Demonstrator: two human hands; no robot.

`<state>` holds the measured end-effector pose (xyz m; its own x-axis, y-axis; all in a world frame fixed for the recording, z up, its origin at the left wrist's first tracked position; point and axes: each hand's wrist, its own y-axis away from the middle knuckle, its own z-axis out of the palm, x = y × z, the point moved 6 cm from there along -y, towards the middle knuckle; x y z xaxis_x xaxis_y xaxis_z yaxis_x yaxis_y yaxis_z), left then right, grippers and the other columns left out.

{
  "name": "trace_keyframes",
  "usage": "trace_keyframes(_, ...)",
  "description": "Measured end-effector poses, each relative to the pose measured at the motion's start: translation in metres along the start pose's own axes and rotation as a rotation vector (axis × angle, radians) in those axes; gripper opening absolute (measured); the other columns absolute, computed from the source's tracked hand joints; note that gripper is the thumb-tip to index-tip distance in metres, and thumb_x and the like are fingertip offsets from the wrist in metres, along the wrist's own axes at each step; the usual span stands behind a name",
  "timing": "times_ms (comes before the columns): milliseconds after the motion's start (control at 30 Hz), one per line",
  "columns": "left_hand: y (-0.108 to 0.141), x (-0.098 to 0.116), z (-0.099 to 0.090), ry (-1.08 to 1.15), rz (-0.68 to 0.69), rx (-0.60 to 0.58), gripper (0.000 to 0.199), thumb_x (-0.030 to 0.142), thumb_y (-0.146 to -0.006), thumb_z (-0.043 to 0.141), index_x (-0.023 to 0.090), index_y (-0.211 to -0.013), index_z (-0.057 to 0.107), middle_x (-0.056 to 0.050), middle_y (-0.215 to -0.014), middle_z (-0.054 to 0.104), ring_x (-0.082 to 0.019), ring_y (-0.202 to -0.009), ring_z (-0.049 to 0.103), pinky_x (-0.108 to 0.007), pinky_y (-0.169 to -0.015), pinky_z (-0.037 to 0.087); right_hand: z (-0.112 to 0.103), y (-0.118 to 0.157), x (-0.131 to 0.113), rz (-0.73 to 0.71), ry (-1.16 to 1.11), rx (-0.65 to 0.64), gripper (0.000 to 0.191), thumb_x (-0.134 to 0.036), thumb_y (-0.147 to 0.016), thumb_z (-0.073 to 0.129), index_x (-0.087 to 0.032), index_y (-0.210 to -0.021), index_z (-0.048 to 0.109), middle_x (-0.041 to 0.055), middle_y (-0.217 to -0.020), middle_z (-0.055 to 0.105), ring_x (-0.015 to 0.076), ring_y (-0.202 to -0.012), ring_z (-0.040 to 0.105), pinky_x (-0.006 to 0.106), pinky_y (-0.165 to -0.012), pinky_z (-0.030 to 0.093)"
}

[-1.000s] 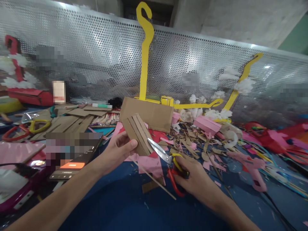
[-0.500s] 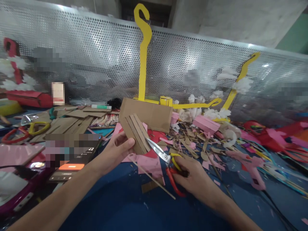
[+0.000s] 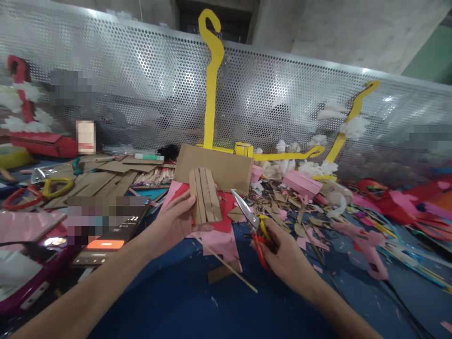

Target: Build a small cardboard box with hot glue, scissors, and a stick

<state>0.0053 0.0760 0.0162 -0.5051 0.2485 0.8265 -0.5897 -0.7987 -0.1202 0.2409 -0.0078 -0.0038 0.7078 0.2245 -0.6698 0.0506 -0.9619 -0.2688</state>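
My left hand (image 3: pixel 178 217) grips a small piece of brown cardboard (image 3: pixel 205 197) by its left side. Dark lines or gaps run lengthwise down the piece, and its upper corners are cut at a slant. Scissors (image 3: pixel 249 212) with red and yellow handles are in my right hand (image 3: pixel 282 249), its fingers wrapped round the handles. The blades look closed and point up and left, apart from the cardboard. Red and pink paper (image 3: pixel 226 245) lies beneath the cardboard, with a thin wooden stick (image 3: pixel 233 269) across it.
A cardboard panel (image 3: pixel 219 169) stands behind my hands, below a tall yellow hook shape (image 3: pixel 211 94). Scraps (image 3: pixel 275 207) litter the right side, near a pink glue gun (image 3: pixel 370 249). At left lie a phone (image 3: pixel 113 235) and more scissors (image 3: pixel 38 190). Perforated metal (image 3: pixel 141 84) closes the back.
The scissors have moved right and down, away from the cardboard's edge. My left hand has turned the cardboard more upright, its face now more toward me.
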Motion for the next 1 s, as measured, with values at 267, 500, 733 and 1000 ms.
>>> trace_keyframes(267, 0.002, -0.010, -0.003, 0.016, -0.116, 0.021, 0.033, 0.039, -0.095, 0.066, 0.023, -0.124, 0.069, -0.014, -0.119, 0.074, -0.030, -0.102, 0.072, -0.045, -0.078, 0.065, -0.011, -0.001, 0.002, -0.002, 0.130, 0.138, 0.051, -0.037, -0.082, 0.071, -0.024, -0.126, 0.049, 0.0097, -0.122, 0.061, 0.0303, -0.116, 0.059, 0.042, -0.096, 0.051)
trace_keyframes(500, 0.004, -0.011, -0.004, -0.140, -0.082, 0.056, 0.035, 0.021, -0.085, 0.080, 0.022, -0.119, 0.069, -0.011, -0.117, 0.071, -0.026, -0.099, 0.070, -0.041, -0.079, 0.064, -0.018, -0.008, -0.005, -0.035, 0.314, 0.261, 0.043, -0.025, -0.076, 0.070, -0.023, -0.116, 0.053, 0.0101, -0.116, 0.057, 0.0333, -0.114, 0.053, 0.051, -0.095, 0.047)
trace_keyframes(733, 0.004, -0.014, -0.008, -0.152, -0.082, 0.111, 0.043, 0.022, -0.082, 0.082, 0.027, -0.123, 0.068, -0.007, -0.109, 0.072, -0.024, -0.094, 0.070, -0.034, -0.075, 0.060, -0.015, -0.004, -0.010, -0.060, 0.297, 0.223, 0.042, -0.025, -0.077, 0.070, -0.024, -0.115, 0.052, 0.0092, -0.116, 0.057, 0.0310, -0.111, 0.055, 0.046, -0.092, 0.048)
trace_keyframes(1000, 0.001, -0.015, -0.006, -0.252, -0.022, 0.055, 0.038, 0.029, -0.086, 0.081, 0.024, -0.122, 0.070, -0.008, -0.121, 0.072, -0.023, -0.112, 0.067, -0.031, -0.094, 0.053, -0.013, -0.004, -0.006, -0.082, 0.345, 0.217, 0.043, -0.024, -0.075, 0.071, -0.023, -0.115, 0.052, 0.0104, -0.118, 0.058, 0.0325, -0.113, 0.055, 0.046, -0.094, 0.046)
